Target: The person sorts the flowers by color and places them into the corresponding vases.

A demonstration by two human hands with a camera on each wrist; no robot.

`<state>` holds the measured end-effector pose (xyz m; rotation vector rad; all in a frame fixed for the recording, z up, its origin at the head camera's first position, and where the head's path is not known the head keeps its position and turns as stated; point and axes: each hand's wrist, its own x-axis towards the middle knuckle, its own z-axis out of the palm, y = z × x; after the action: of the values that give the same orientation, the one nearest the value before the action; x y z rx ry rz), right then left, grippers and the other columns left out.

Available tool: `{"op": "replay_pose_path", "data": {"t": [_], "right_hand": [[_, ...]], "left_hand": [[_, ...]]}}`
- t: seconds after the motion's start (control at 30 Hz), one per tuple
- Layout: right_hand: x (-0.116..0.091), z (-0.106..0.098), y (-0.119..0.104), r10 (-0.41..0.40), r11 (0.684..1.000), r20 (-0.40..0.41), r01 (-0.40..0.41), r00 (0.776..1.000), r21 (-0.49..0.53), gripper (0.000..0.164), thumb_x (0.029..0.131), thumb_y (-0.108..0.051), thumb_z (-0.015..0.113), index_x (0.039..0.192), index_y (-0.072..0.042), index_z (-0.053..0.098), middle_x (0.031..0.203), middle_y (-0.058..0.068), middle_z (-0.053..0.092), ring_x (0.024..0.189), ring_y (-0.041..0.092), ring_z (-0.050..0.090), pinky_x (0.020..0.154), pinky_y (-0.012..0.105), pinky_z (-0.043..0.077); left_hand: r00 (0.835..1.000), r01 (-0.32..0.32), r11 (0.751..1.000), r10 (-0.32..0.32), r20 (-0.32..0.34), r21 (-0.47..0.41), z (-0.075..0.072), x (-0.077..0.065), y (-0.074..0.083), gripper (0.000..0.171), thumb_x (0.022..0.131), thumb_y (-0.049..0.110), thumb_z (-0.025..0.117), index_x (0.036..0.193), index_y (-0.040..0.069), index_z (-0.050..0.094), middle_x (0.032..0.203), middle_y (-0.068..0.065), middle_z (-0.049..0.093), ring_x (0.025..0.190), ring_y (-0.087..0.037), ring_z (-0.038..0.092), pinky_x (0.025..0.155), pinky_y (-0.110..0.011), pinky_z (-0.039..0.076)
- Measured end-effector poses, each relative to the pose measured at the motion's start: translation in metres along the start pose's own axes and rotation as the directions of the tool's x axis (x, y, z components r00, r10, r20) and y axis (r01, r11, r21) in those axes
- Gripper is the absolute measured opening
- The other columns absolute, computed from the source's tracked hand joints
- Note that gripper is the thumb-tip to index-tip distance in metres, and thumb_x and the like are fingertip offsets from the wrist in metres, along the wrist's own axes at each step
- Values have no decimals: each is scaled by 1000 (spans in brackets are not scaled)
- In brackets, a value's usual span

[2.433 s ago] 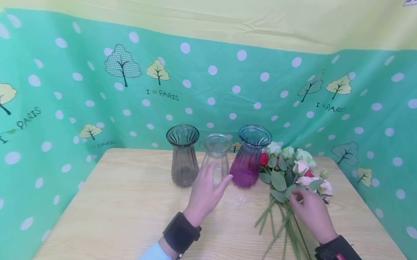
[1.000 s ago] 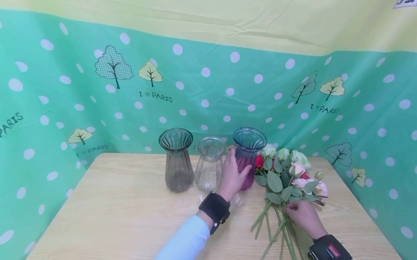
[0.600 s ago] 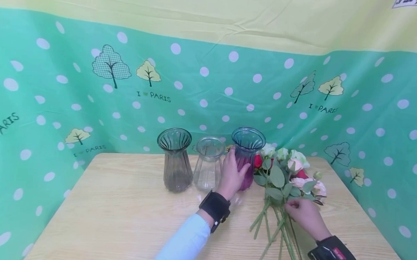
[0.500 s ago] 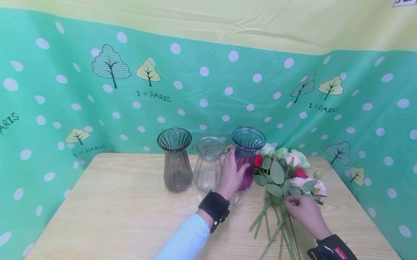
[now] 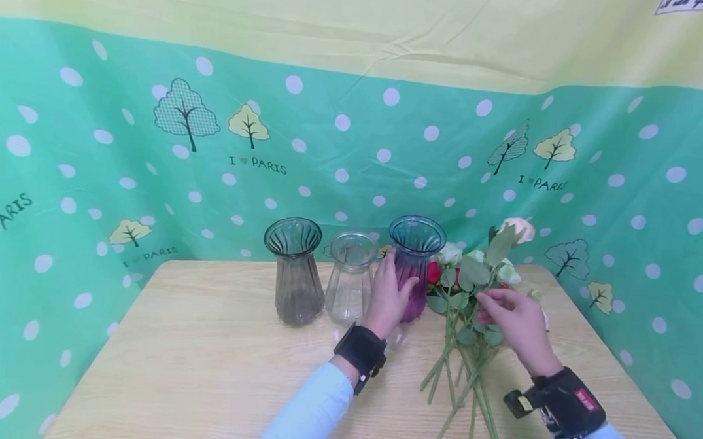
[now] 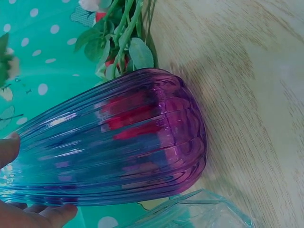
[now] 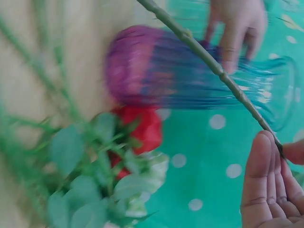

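My left hand [image 5: 387, 299] grips a ribbed glass vase [image 5: 416, 275], blue at the top and purple at the base. In the left wrist view its thumb [image 6: 9, 148] and fingers lie on opposite sides of the vase's narrower part. The vase stands upright on the table. My right hand [image 5: 518, 322] pinches the stem [image 7: 204, 54] of a pale pink rose [image 5: 522, 229], held up above the other flowers. Below it lies a bunch of red, white and pink flowers with green leaves [image 5: 470, 336], their stems pointing toward me. The bunch is blurred in the right wrist view.
A clear glass vase [image 5: 348, 291] stands just left of the held one, and a smoky grey glass vase [image 5: 298, 283] is further left. Behind the wooden table [image 5: 203, 370] hangs a green dotted cloth [image 5: 308, 132], which also closes off both sides.
My left hand has gone from in front of the clear vase to the blue-purple one and taken hold of it. My right hand has raised the pink rose out of the bunch.
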<state>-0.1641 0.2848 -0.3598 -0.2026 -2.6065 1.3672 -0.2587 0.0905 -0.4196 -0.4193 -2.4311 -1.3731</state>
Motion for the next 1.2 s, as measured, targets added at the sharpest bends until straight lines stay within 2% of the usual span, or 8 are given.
{"op": "replay_pose_path", "data": {"t": [0.13, 0.2, 0.5, 0.73, 0.83, 0.93, 1.07, 1.2], "right_hand": [[9, -3, -13, 17, 978, -26, -11, 1000, 206, 48, 92, -36, 58, 118, 5, 55, 80, -10, 69, 73, 5, 67, 70, 19, 57], [13, -3, -18, 32, 939, -34, -19, 999, 344, 41, 92, -33, 59, 115, 1, 54, 79, -12, 68, 73, 5, 67, 71, 18, 57], [35, -9, -44, 71, 651, -140, 60, 988, 756, 20, 86, -16, 67, 100, -5, 59, 80, 1, 69, 73, 10, 68, 72, 19, 57], [47, -22, -61, 130, 437, -224, 147, 966, 887, 13, 81, -8, 72, 89, 0, 66, 74, 8, 69, 67, 15, 69, 69, 23, 58], [52, -24, -66, 161, 384, -251, 173, 955, 907, 18, 77, -8, 76, 89, 1, 66, 74, 9, 69, 66, 17, 68, 68, 24, 59], [58, -22, -71, 169, 408, -301, 212, 938, 888, 18, 77, -8, 76, 88, 1, 66, 72, 9, 69, 64, 16, 68, 67, 24, 59], [66, -12, -76, 142, 550, -359, 228, 922, 803, 11, 82, -10, 71, 87, -2, 65, 73, 6, 70, 64, 14, 68, 68, 22, 58], [72, 1, -78, 110, 691, -350, 181, 930, 700, 12, 87, -14, 66, 92, -4, 64, 74, 0, 69, 68, 10, 68, 69, 20, 58]], "left_hand": [[1000, 6, 1000, -6, 4, -12, 1, 0, 0, 69, 90, 30, 61, 144, 2, 29, 142, -18, 42, 132, -30, 41, 111, -40, 36], [1000, 9, 1000, -9, 6, -16, 1, 0, 0, 69, 90, 30, 61, 144, 2, 29, 142, -18, 42, 132, -30, 40, 111, -40, 35], [1000, 24, 1000, -24, 17, -14, -1, -1, 1, 69, 90, 30, 60, 144, 2, 28, 143, -18, 41, 132, -29, 40, 111, -40, 35], [1000, 29, 1000, -29, 13, -8, -1, -1, 2, 69, 90, 30, 61, 144, 1, 28, 143, -18, 41, 133, -30, 40, 111, -41, 35], [1000, 25, 1000, -25, 8, -8, 0, -1, 2, 69, 90, 30, 61, 144, 1, 29, 143, -18, 41, 133, -30, 40, 111, -41, 35], [1000, 22, 1000, -22, 3, -8, -1, -1, 2, 69, 90, 30, 61, 144, 1, 29, 143, -18, 42, 132, -30, 40, 111, -41, 36], [1000, 15, 1000, -15, -3, -3, 0, -1, 1, 69, 89, 30, 61, 144, 2, 29, 142, -18, 42, 132, -30, 41, 111, -40, 36], [1000, 21, 1000, -21, 2, -3, -1, -1, 1, 70, 89, 30, 62, 144, 1, 30, 143, -19, 42, 132, -31, 41, 110, -41, 37]]}}
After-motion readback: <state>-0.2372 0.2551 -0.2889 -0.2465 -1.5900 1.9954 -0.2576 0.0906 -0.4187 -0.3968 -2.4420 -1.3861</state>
